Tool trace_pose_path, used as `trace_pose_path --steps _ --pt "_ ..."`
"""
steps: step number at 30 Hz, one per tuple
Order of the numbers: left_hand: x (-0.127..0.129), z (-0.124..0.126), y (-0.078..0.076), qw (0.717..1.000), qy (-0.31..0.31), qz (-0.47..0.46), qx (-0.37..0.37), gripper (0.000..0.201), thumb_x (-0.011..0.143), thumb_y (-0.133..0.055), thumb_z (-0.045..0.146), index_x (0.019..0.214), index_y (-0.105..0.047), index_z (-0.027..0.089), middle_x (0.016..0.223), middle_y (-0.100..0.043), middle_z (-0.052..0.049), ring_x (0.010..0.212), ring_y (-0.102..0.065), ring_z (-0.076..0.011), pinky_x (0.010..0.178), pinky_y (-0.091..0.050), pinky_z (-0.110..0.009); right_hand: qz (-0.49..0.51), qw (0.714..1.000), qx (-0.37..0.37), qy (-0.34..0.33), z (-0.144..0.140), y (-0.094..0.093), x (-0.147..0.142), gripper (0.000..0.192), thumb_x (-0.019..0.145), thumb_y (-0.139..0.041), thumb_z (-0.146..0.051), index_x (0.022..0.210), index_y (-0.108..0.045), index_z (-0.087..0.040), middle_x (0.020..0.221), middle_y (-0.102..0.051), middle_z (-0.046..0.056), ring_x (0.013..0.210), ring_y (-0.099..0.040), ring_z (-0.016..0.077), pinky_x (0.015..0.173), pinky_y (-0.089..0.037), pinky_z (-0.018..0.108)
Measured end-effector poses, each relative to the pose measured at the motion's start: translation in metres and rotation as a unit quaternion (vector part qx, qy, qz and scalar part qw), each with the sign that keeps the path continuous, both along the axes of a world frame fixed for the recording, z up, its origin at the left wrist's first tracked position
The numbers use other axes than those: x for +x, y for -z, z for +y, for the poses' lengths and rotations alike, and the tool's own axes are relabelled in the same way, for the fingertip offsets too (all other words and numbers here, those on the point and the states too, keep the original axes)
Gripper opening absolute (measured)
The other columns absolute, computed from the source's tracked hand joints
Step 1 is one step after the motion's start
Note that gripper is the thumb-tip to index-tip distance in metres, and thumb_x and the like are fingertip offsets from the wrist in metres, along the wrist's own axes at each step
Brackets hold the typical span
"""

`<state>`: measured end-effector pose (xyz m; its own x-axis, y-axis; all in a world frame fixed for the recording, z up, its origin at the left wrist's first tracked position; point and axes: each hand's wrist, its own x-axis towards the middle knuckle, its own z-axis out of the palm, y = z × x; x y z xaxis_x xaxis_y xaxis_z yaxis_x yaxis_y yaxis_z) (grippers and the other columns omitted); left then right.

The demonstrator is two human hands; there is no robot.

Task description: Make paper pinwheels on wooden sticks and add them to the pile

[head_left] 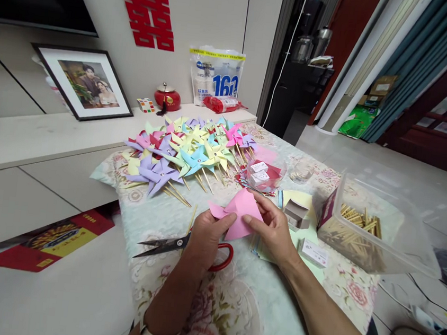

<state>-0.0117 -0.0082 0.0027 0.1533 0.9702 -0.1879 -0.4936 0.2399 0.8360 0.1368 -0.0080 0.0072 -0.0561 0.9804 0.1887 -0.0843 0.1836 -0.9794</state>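
Between both hands is a sheet of pink paper [240, 214], cut and partly folded, held above the table. My left hand [211, 233] pinches its left side with the thumb on top. On the right side, my right hand [271, 223] grips the paper between thumb and fingers. Open-bladed scissors [165, 245] with red handles lie under my left hand, which hides part of them. A thin stick [192, 218] rests just beyond that hand. Farther back lies a big heap of paper pinwheels [196, 156] on sticks, in purple, yellow, blue, green and pink.
A clear plastic bin [358, 251] of short sticks stands at the right. Beside it are a small white box [313, 252], an open grey box [297, 214] and paper sheets. A clear round dish [282, 176] holds small boxes. Behind the heap is a cabinet ledge [107, 128].
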Motion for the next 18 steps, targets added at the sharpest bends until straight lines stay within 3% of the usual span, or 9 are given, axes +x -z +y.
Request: trace_pose_path --steps 4,8,11,18 --pt "-0.002 0.001 -0.007 0.999 -0.02 -0.032 -0.023 0.027 0.063 -0.08 0.028 0.086 -0.073 0.014 0.075 -0.075 -0.003 0.075 -0.07 -0.0208 0.07 -0.052 -0.028 -0.013 0.999 0.037 0.037 0.001 -0.001 0.008 0.055 0.079 -0.075 -0.035 0.131 -0.06 -0.024 0.111 -0.069 0.007 0.093 -0.064 0.0197 0.085 -0.054 0.037" --pt "-0.004 0.001 -0.013 0.998 -0.037 -0.036 -0.031 0.025 0.062 -0.079 0.026 0.083 -0.07 0.016 0.075 -0.075 -0.003 0.08 -0.07 -0.0211 0.072 -0.052 -0.028 -0.118 0.982 0.126 0.076 0.001 -0.002 0.015 0.038 0.083 -0.073 -0.03 0.121 -0.068 -0.028 0.116 -0.066 0.007 0.102 -0.061 0.0213 0.086 -0.052 0.038" --pt "-0.006 0.002 -0.013 0.998 -0.044 -0.026 -0.028 0.023 0.062 -0.078 0.026 0.082 -0.07 0.017 0.075 -0.074 -0.002 0.079 -0.07 -0.021 0.073 -0.052 -0.029 -0.196 0.96 0.192 0.053 0.0 -0.005 0.016 0.021 0.088 -0.068 -0.027 0.108 -0.073 -0.03 0.109 -0.065 0.006 0.105 -0.06 0.0226 0.09 -0.05 0.04" --pt "-0.009 0.004 -0.006 0.998 -0.042 -0.027 -0.023 0.026 0.062 -0.079 0.025 0.085 -0.071 0.016 0.075 -0.074 -0.002 0.074 -0.068 -0.0191 0.073 -0.052 -0.028 -0.289 0.923 0.252 0.0 0.0 -0.011 0.018 0.018 0.093 -0.062 -0.025 0.102 -0.076 -0.03 0.119 -0.062 0.007 0.117 -0.055 0.0259 0.098 -0.044 0.045"
